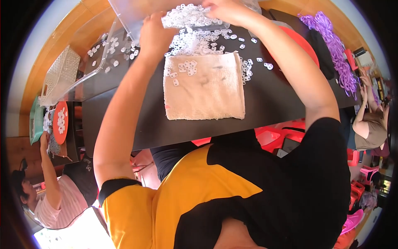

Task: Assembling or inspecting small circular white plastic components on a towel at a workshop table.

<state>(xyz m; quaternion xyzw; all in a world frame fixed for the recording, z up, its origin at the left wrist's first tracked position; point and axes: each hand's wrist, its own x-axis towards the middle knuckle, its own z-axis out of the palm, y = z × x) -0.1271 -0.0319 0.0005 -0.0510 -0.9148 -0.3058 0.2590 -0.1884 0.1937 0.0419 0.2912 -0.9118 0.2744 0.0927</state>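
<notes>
Small white plastic pieces with two holes each are heaped at the far side of the table, between my hands. My left hand curves against the heap's left side; its fingertips are hidden. At the heap's upper right, my right hand has bent fingers closed among the pieces; what they grip is hidden. More white pieces spill toward me, up to a beige cloth lying flat on the table. A small cluster of white pieces rests on the cloth's upper left.
A clear plastic box stands around the heap. The dark table also bears a white basket, a red round plate behind my right forearm and purple cord. At left, a person reaches toward another red plate.
</notes>
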